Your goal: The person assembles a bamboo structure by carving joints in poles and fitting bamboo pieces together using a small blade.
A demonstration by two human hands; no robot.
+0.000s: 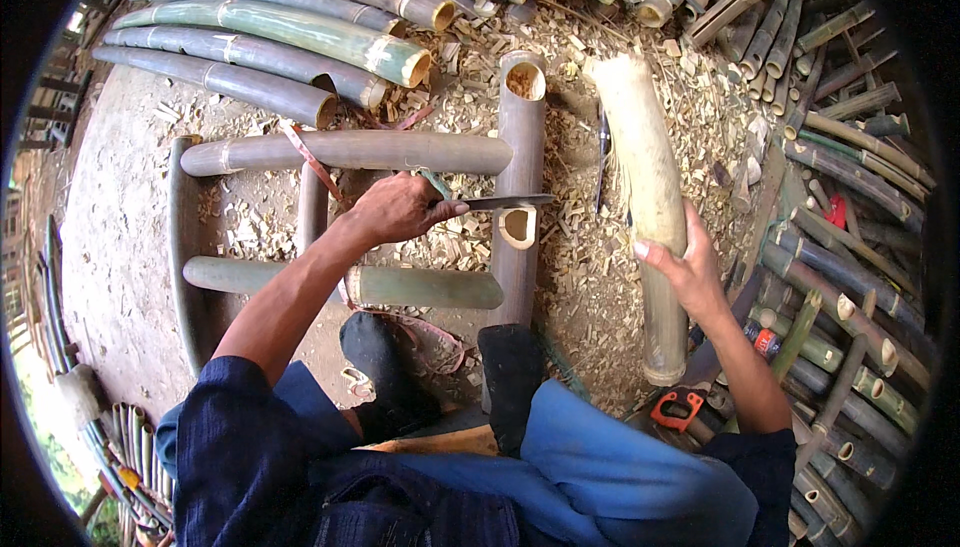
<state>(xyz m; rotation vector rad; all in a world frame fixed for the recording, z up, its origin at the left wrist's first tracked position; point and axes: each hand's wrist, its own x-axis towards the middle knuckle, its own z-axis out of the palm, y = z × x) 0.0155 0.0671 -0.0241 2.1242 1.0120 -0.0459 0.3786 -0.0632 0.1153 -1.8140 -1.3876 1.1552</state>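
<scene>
My left hand (pixel 400 209) is closed round the handle end of a chisel (pixel 510 202), its dark flat blade pointing right. The blade lies across a thick bamboo post (pixel 518 282), just above a cut hole (pixel 518 229); whether it touches cannot be told. My right hand (pixel 688 262) grips a heavy pale wooden mallet (pixel 645 137) by its narrower lower part, its frayed thick end pointing away from me. The post forms the right side of a bamboo frame, with an upper rail (pixel 350 151) and a lower rail (pixel 425 287) meeting it from the left.
Wood chips (pixel 575 277) cover the ground round the post. A thin dark tool (pixel 602 157) lies beside the mallet. Bamboo poles (pixel 270 32) lie at the far left, more cut pieces (pixel 850 297) at right. An orange-handled saw (pixel 678 409) rests near my right forearm. My feet (pixel 510 377) flank the post's near end.
</scene>
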